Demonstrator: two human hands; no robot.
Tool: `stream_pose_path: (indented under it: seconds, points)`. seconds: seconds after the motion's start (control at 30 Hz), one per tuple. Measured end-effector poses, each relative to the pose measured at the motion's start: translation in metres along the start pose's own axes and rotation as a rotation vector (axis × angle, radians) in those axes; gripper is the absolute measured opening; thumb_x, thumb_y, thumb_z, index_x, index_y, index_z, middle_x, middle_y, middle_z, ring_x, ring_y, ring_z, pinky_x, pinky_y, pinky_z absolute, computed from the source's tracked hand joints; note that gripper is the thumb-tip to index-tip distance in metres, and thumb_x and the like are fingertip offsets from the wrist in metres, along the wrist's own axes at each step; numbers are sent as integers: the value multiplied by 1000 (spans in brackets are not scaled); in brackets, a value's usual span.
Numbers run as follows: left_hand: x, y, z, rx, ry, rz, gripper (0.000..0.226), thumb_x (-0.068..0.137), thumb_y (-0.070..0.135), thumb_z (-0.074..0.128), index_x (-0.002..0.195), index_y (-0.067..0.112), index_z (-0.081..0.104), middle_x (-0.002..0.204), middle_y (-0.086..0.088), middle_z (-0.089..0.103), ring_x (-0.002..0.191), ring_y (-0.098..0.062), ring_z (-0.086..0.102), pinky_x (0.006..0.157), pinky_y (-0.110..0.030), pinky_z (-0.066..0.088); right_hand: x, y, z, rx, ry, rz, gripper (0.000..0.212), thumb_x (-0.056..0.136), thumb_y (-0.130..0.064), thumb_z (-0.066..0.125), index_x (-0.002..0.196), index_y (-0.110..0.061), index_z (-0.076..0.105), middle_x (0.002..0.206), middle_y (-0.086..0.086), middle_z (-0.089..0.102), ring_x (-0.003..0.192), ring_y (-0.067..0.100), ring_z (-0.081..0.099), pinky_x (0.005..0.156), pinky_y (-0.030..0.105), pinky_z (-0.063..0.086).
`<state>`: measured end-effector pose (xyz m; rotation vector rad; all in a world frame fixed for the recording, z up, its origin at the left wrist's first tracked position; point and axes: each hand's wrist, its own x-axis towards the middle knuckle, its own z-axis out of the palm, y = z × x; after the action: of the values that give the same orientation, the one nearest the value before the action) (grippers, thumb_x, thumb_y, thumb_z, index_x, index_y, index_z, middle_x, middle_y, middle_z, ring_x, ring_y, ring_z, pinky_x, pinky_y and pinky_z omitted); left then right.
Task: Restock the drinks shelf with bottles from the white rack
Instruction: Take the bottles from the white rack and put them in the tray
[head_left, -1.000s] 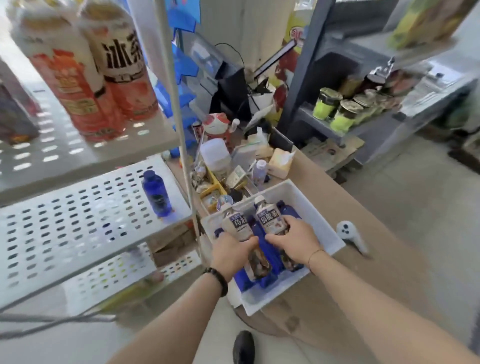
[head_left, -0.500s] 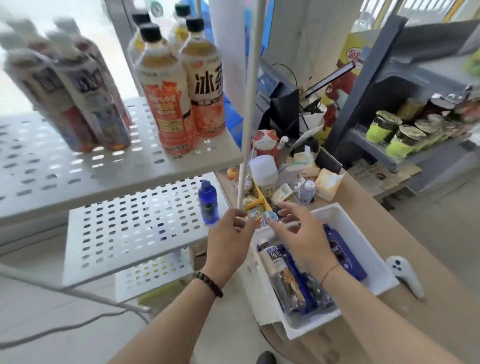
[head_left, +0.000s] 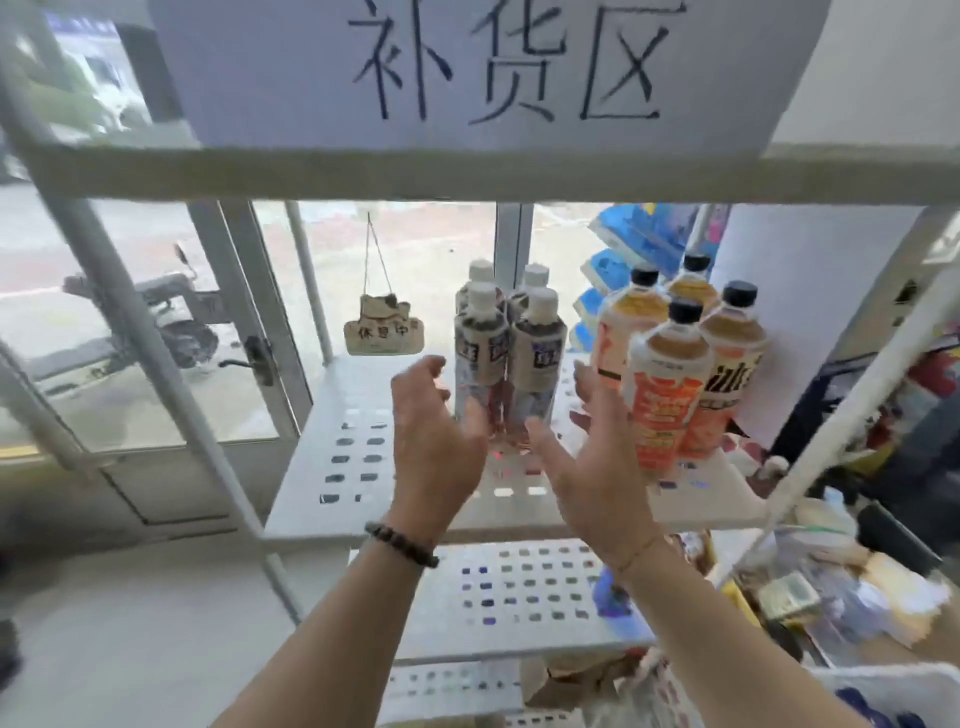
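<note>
On the middle shelf (head_left: 332, 483) of the white perforated rack, at about 12 o'clock from us, four tea bottles with white caps (head_left: 506, 358) stood close together in a square. Our left hand (head_left: 436, 441) and our right hand (head_left: 597, 457) were raised on either side of this group, palms facing each other, fingers spread. Both hands held nothing. We could not tell whether the fingertips touched the labels, because the picture was blurred there.

At 2 o'clock, just beside our right hand, stood four larger iced tea bottles with black caps (head_left: 670, 395); the nearest one was almost against the back of the hand.

We judged some risks from this position. If our right hand moved outward, it could knock the nearest iced tea bottle, which stood near the front edge and could fall from the shelf. If we pressed the white-capped group unevenly, these tall narrow bottles could tip against each other. The holes in the shelf could also catch a bottle's base when sliding.

At 5 o'clock, a corner of the white bin (head_left: 893, 696) with the remaining bottles was only partly visible.
</note>
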<state>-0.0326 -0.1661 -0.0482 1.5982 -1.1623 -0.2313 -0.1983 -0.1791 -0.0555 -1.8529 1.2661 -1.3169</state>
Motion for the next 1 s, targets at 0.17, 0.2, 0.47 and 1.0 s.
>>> stream_pose_path:
  seconds: [0.17, 0.2, 0.47, 1.0]
  points:
    - [62, -22, 13, 16, -187, -7, 64, 90, 36, 81, 144, 18, 50, 136, -3, 59, 127, -22, 55, 111, -47, 50, 63, -14, 53, 115, 34, 123, 63, 87, -16, 85, 138, -25, 50, 125, -3, 64, 102, -11, 65, 85, 8, 55]
    - [64, -24, 17, 1, -185, 4, 52, 90, 34, 80, 134, 22, 55, 125, 0, 64, 117, -21, 60, 103, -48, 54, 66, -12, 58, 101, 66, 138, 61, 86, -17, 86, 135, -26, 51, 122, -4, 64, 97, -10, 65, 83, 10, 54]
    - [19, -5, 8, -82, -76, 18, 58, 81, 28, 85, 130, 22, 56, 120, 4, 57, 107, -17, 62, 89, -36, 56, 40, -14, 33, 230, 65, 157, 62, 76, -35, 90, 130, -34, 59, 115, 1, 75, 98, 21, 77, 84, 50, 66]
    - [-286, 94, 202, -166, -834, -195, 37, 79, 42, 88, 107, 33, 66, 91, 20, 77, 82, 14, 70, 69, -11, 54, -192, 156, -286, -37, 140, 467, 66, 86, -16, 88, 142, -39, 61, 124, -5, 73, 113, 6, 73, 100, 36, 61]
